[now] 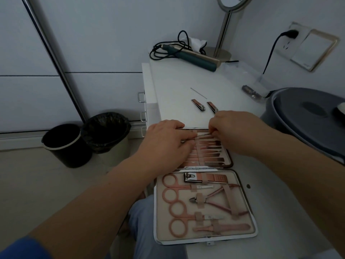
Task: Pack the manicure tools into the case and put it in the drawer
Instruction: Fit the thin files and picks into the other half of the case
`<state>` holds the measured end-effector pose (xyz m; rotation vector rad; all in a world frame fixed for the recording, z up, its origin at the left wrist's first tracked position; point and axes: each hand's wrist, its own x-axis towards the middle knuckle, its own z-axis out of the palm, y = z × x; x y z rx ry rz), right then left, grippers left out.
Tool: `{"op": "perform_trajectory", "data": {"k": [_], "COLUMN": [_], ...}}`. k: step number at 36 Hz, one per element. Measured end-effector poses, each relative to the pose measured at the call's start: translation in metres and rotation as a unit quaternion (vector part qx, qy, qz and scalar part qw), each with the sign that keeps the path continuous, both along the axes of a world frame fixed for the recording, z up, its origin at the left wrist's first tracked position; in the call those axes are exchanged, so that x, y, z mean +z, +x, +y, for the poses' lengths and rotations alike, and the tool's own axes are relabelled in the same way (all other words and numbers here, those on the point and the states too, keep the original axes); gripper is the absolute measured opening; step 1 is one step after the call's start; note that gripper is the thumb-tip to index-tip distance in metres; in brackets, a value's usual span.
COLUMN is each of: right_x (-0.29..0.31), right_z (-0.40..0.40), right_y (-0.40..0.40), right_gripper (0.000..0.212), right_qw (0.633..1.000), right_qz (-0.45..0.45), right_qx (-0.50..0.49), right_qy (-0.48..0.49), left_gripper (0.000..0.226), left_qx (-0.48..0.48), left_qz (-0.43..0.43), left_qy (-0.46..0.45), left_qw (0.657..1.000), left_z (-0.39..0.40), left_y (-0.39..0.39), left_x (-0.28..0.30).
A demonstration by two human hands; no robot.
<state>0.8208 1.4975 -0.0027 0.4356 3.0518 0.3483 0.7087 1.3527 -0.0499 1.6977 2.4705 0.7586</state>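
Note:
The manicure case [244,186] lies open on the white table [175,81], both halves up. Its near half holds rose-gold scissors [174,187], a clipper [205,178] and nippers [214,199] under straps. The far half holds a row of thin tools [211,152]. My left hand [166,141] rests on the far half's left side, fingers over the tool ends. My right hand [235,131] pinches a thin tool [202,134] at the top of that row. Two small clippers [198,105] [212,106] and a thin needle-like tool [198,93] lie loose beyond the case.
A hair iron [194,55] with black cord and a standing mirror [224,25] sit at the table's far end. A grey round lid [308,116] is at right. Drawer handles [141,97] show on the table's left side. Two bins [69,144] [106,131] stand on the floor.

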Motion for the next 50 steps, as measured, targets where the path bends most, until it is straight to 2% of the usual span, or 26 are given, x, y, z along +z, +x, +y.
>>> {"op": "perform_trajectory", "data": {"k": [9,15,22,39,46,50], "right_x": [-0.001,0.004,-0.001,-0.008,-0.007,-0.008], "right_z": [0.004,0.005,0.005,0.004,0.001,0.004], "right_y": [0.009,0.009,0.004,-0.001,-0.006,-0.005], "right_gripper": [0.024,0.019,0.020,0.022,0.022,0.018], "right_qw": [0.999,0.999,0.999,0.996,0.993,0.986], "right_qz": [0.026,0.025,0.003,0.032,0.047,0.071], "right_qx": [0.017,-0.001,0.034,0.046,0.048,0.031], "right_qy": [-0.027,-0.030,-0.032,-0.069,-0.099,-0.150], "left_gripper": [0.033,0.035,0.035,0.034,0.034,0.034], "left_qx": [0.002,0.001,0.003,0.003,0.005,0.005], "left_qz": [0.002,-0.002,-0.001,-0.008,-0.008,-0.013], "left_qy": [0.002,-0.003,-0.003,0.008,0.014,0.012], "left_qw": [1.000,1.000,1.000,1.000,1.000,1.000], "left_z": [0.000,-0.001,0.000,0.001,-0.001,-0.001], "left_y": [0.001,0.001,0.002,0.004,0.004,0.004], "left_x": [0.000,0.001,0.002,0.004,0.005,0.006]}}
